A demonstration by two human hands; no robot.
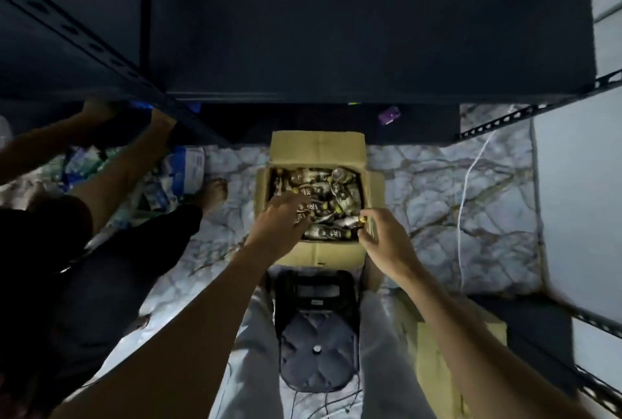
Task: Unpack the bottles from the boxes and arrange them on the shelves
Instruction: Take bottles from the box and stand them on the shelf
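My two bare forearms run down from the bottom edge, and between my pale trouser legs stands a black stool (318,334). Just beyond it an open cardboard box (318,149) sits on the marble-patterned floor (454,190), its flaps folded outward. The box is full of bottles (323,190) lying jumbled on their sides, dark with yellow caps. My left hand (279,220) is down over the near left part of the pile, fingers curled onto the bottles; I cannot tell whether it grips one. My right hand (383,237) is at the near right corner, thumb and forefinger pinching the cap end of a yellow-capped bottle (346,221) that lies along the near wall. Above the box hangs the dark metal shelf (336,31). A white cable (468,190) trails across the floor to the right. At the left another person (101,203) reaches both arms under the shelf
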